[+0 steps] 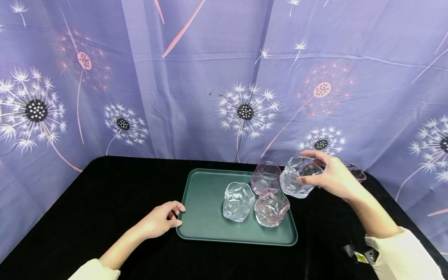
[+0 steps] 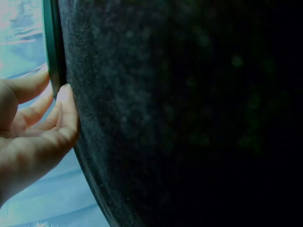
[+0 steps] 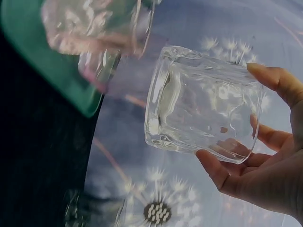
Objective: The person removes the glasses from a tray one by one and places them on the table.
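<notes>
My right hand [image 1: 332, 175] grips a clear drinking glass [image 1: 297, 182] by its upper part, thumb and fingers on opposite sides. The right wrist view shows this clear glass [image 3: 203, 104] held up against the curtain, with nothing visible in it. A green tray [image 1: 203, 225] lies on the table, and my left hand [image 1: 159, 221] pinches its left rim between thumb and fingers. On the tray's right half are another clear glass [image 1: 238, 202], a pink-tinted glass [image 1: 272, 208] and a purple-tinted glass [image 1: 264, 181] behind them.
Beyond my right hand, a pinkish glass [image 1: 357, 172] stands partly hidden near the table's back right. Black cloth [image 1: 115, 198] covers the table. A purple dandelion-print curtain [image 1: 196, 116] hangs along its back edge. Near my right sleeve lies a small dark object [image 1: 350, 250].
</notes>
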A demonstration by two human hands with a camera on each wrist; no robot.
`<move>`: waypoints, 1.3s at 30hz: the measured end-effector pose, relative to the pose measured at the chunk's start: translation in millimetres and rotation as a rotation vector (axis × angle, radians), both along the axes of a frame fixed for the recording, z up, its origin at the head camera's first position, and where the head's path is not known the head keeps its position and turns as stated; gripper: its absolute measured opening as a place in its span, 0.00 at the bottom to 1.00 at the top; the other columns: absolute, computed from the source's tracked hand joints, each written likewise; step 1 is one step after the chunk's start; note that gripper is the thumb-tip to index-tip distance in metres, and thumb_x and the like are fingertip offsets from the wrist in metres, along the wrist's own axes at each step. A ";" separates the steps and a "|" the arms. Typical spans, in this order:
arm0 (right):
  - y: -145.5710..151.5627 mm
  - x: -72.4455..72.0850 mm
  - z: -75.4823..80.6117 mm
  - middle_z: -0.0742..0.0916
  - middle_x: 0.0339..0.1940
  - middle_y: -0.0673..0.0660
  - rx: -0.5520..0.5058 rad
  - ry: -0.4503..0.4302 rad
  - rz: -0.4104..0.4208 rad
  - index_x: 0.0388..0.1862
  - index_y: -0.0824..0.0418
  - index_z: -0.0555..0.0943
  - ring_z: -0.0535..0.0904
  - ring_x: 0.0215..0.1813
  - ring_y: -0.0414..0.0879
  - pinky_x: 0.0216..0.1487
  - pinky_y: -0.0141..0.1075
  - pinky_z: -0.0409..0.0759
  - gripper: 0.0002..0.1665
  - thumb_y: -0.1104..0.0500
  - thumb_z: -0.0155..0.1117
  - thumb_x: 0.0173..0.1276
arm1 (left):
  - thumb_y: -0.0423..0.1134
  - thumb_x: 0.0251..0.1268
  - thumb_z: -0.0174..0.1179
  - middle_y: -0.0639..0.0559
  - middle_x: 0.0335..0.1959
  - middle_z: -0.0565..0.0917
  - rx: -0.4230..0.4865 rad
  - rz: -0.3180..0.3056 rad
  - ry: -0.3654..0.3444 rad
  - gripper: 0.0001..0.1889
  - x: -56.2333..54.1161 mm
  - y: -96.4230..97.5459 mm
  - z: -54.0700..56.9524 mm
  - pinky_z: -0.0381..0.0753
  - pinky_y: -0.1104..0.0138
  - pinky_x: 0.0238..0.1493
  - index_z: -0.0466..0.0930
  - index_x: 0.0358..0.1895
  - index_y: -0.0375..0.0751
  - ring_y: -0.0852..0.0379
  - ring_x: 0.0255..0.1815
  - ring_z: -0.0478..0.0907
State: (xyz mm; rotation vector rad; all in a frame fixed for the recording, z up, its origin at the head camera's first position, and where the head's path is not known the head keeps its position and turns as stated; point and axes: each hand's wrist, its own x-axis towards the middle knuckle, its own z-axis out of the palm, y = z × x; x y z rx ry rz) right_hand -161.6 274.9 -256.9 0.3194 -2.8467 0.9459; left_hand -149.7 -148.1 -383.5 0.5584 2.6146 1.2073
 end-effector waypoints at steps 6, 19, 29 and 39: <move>28.5 4.3 -8.3 0.79 0.44 0.64 0.053 0.014 -0.065 0.60 0.58 0.70 0.72 0.43 0.52 0.34 0.37 0.70 0.41 0.50 0.74 0.47 | 0.28 0.53 0.62 0.51 0.33 0.70 -0.002 0.004 0.000 0.13 0.1 0.3 -0.2 0.70 0.69 0.28 0.74 0.42 0.38 0.57 0.32 0.69; 84.3 7.7 -46.2 0.76 0.50 0.69 0.103 0.021 -0.142 0.58 0.65 0.70 0.72 0.41 0.54 0.35 0.38 0.68 0.42 0.50 0.75 0.46 | 0.29 0.53 0.63 0.51 0.33 0.70 0.000 0.001 0.001 0.13 0.2 -0.6 -1.2 0.70 0.69 0.29 0.74 0.42 0.38 0.57 0.32 0.69; 106.3 7.9 -68.5 0.79 0.41 0.69 0.112 0.045 -0.175 0.57 0.66 0.71 0.73 0.36 0.49 0.30 0.35 0.69 0.41 0.51 0.75 0.45 | 0.28 0.53 0.62 0.51 0.33 0.70 0.004 0.000 0.001 0.13 0.3 0.2 -0.6 0.70 0.69 0.29 0.74 0.42 0.38 0.57 0.31 0.69; 111.0 1.2 -80.2 0.79 0.41 0.69 0.084 0.033 -0.190 0.57 0.66 0.70 0.73 0.37 0.51 0.28 0.34 0.69 0.41 0.53 0.75 0.45 | 0.28 0.52 0.63 0.51 0.32 0.70 0.004 0.003 0.003 0.13 0.0 0.3 -0.5 0.70 0.69 0.29 0.74 0.42 0.38 0.57 0.31 0.69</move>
